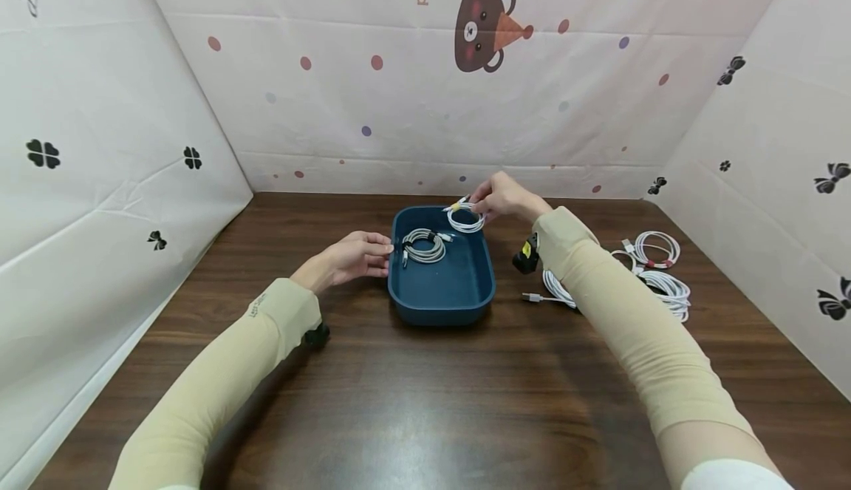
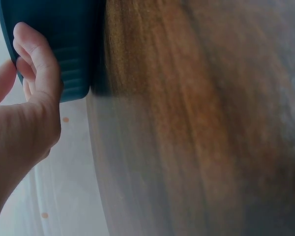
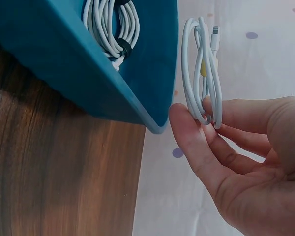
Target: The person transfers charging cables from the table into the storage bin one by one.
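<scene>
Coiled white cable (image 3: 214,88) hangs from the right hand (image 1: 503,196) in the upper middle of the head view, just right of centre, over the far right corner of the blue bin (image 1: 442,317). Thumb and fingers pinch one end of the loops, while a metal-tipped plug (image 3: 215,37) sticks out beyond the yellow tie (image 3: 205,68). The left hand (image 1: 355,257) has its fingers loosely extended, touching the bin's left side near the rim.

The bundle should be light and springy, soft enough to squash a little, its smooth jacket perhaps slightly slippery. Best hold is across several strands at once, as now, or at the tie; lifting by a single loop or by the plug could pull the coil out of shape and strain the connector.

A greyish coil (image 1: 425,258) lies inside the bin, toward its upper left in the head view. More white coils (image 1: 674,296) sit on the counter (image 1: 399,401) at the right of the frame, partly hidden behind the right sleeve (image 1: 625,305).
</scene>
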`<act>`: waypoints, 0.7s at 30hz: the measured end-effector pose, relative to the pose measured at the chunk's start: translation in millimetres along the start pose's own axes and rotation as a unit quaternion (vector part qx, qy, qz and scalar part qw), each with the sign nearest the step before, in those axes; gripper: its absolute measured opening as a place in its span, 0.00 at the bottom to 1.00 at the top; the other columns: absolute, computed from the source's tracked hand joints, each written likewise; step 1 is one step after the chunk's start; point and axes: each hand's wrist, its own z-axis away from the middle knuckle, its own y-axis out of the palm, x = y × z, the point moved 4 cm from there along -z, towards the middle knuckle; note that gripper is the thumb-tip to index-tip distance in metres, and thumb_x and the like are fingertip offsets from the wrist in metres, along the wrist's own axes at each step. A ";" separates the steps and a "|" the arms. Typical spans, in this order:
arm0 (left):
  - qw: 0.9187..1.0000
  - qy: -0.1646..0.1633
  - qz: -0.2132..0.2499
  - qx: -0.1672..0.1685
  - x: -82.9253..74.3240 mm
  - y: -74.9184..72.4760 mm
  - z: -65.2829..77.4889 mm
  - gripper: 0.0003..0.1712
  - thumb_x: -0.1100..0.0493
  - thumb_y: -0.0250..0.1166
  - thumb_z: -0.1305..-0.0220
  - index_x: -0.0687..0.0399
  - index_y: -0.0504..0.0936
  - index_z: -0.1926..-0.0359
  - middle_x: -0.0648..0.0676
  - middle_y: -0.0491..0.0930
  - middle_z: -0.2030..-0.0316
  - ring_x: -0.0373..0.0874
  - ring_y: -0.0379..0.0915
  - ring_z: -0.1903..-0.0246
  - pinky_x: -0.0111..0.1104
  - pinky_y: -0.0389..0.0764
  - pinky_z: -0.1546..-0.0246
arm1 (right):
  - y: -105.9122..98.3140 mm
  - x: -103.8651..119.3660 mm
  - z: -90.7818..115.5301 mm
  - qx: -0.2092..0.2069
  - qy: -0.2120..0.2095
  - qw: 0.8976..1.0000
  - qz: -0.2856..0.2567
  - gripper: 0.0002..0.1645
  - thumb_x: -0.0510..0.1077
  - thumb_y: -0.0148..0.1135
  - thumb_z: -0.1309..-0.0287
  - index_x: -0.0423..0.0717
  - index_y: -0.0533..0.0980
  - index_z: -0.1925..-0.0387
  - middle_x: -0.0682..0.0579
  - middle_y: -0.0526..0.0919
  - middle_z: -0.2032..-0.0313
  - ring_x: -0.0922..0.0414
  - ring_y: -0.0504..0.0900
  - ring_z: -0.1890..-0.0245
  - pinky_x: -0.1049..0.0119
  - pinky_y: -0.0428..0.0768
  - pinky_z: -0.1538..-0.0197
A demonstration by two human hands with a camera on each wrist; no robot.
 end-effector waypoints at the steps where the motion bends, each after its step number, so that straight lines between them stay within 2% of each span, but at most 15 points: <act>1: 1.000 0.000 0.000 0.000 -0.2 -0.1 0.1 0.19 0.63 0.55 0.29 0.68 0.65 0.42 0.54 0.80 0.68 0.42 0.78 0.70 0.35 0.85 0.63 | 0.5 0.7 -0.1 0.001 -0.001 1.000 0.002 0.11 0.32 0.61 0.41 0.28 0.79 0.57 0.37 0.85 0.62 0.59 0.82 0.73 0.61 0.86 0.63; 10: 1.000 -0.002 -0.001 0.000 -1.1 0.5 0.7 0.20 0.62 0.55 0.29 0.68 0.64 0.41 0.54 0.79 0.66 0.42 0.78 0.69 0.34 0.85 0.62 | 6.7 5.5 -2.2 0.010 -0.013 1.000 0.013 0.12 0.33 0.61 0.40 0.28 0.80 0.57 0.34 0.84 0.59 0.59 0.82 0.74 0.62 0.86 0.63; 14: 1.000 -0.003 0.002 -0.005 -0.2 -0.5 -0.4 0.18 0.63 0.55 0.29 0.67 0.66 0.43 0.54 0.80 0.67 0.43 0.78 0.70 0.35 0.85 0.63 | 7.4 8.7 -1.0 -0.002 -0.024 0.999 0.047 0.15 0.37 0.62 0.39 0.32 0.79 0.53 0.35 0.84 0.55 0.50 0.84 0.63 0.64 0.84 0.60; 17: 1.000 -0.003 0.002 -0.006 0.5 -1.1 -1.5 0.18 0.62 0.55 0.29 0.66 0.66 0.43 0.54 0.80 0.67 0.43 0.78 0.70 0.35 0.85 0.62 | 4.6 9.1 0.4 -0.024 -0.027 0.997 0.073 0.16 0.39 0.61 0.38 0.34 0.79 0.51 0.36 0.83 0.52 0.45 0.83 0.55 0.58 0.82 0.53; 21: 1.000 -0.004 0.000 -0.006 0.6 -1.1 -2.0 0.18 0.62 0.55 0.29 0.67 0.66 0.43 0.54 0.80 0.67 0.43 0.78 0.69 0.35 0.85 0.62 | -2.8 5.4 4.3 -0.041 -0.020 0.996 0.074 0.15 0.39 0.60 0.37 0.35 0.79 0.51 0.36 0.83 0.53 0.45 0.83 0.55 0.54 0.82 0.51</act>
